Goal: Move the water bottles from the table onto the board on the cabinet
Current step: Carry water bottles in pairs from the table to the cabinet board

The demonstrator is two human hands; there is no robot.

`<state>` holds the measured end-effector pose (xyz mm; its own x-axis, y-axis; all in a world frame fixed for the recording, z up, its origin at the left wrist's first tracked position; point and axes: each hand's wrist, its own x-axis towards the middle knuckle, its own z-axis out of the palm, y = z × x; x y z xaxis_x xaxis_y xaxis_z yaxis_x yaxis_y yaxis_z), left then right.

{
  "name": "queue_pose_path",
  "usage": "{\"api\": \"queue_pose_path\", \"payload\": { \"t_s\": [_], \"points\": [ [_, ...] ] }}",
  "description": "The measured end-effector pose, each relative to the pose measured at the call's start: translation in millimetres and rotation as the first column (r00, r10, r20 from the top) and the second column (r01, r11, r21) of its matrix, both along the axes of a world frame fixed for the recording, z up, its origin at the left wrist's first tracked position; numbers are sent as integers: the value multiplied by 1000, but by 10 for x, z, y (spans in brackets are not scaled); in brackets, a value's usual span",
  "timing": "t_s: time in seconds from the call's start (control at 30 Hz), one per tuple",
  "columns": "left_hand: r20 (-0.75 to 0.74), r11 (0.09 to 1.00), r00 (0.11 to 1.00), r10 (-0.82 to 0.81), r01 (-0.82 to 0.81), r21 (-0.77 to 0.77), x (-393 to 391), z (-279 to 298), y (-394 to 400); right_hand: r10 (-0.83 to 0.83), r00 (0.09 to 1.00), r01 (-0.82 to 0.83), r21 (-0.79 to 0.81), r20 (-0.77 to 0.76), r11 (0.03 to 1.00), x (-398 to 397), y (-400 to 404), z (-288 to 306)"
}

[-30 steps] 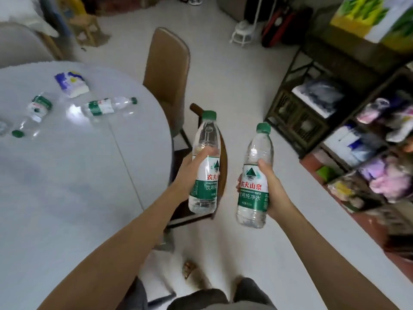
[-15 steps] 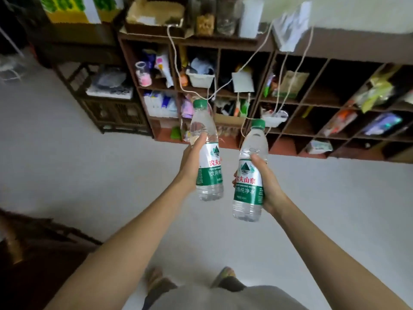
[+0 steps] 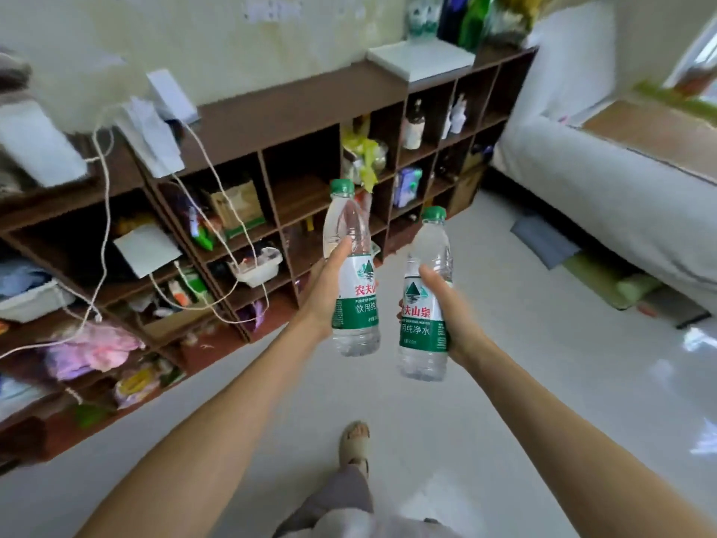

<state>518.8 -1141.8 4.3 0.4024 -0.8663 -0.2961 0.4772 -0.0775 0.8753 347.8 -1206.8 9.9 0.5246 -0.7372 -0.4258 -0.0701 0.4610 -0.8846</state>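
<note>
Left hand (image 3: 324, 293) gripping left bottle (image 3: 351, 273) around the label, thumb up along the near side, fingers wrapped behind and out of sight. Right hand (image 3: 452, 308) gripping right bottle (image 3: 425, 300) at the label, thumb (image 3: 428, 274) across the front, other fingers curled round the far side. Both bottles upright, green-capped, held in the air over the floor (image 3: 504, 382), just beside each other without touching; left one slightly higher. Both in front of the cabinet (image 3: 295, 110), well short of its top. White board (image 3: 423, 60) lying on the cabinet top, toward its right end, above and beyond the bottles. Cluttered compartments and hanging white cables (image 3: 103, 242) on the cabinet's left part. Bed (image 3: 605, 188) right of the cabinet. One sandalled foot (image 3: 355, 440) on the floor below the hands.
</note>
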Motion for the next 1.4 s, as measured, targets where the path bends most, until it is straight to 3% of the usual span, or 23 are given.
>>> {"api": "queue_pose_path", "payload": {
  "t_s": [0.2, 0.37, 0.53, 0.7, 0.87, 1.1, 1.4],
  "points": [
    [19, 990, 990, -137, 138, -23, 422, 273, -1623, -190, 982, 189, -120, 4, 975, 349, -1326, 364],
    [55, 975, 990, -132, 120, 188, 752, 288, -2721, -281, 960, 277, -158, -3, 948, 557, -2305, 481],
    [105, 979, 973, -204, 203, 21, 960, 278, -3764, -293, 956, 283, -174, -32, 943, 798, -3378, 361],
    [189, 985, 967, -169, 172, 4, 1334, 359, -4861, -271, 962, 261, -219, -14, 940, 1068, -4622, 415],
    [286, 999, 958, -33, 36, -7, 1812, 565, -5842, -241, 970, 241, -242, 28, 940, 1455, -5869, 650],
    [275, 990, 955, 115, -87, -110, 2509, 605, -7183, -179, 984, 176, -315, 17, 933, 2136, -7350, 710],
    [386, 974, 901, 200, -141, -175, 3246, 806, -8901, -196, 979, 202, -413, 57, 888, 2995, -9102, 869]
  ]
}}
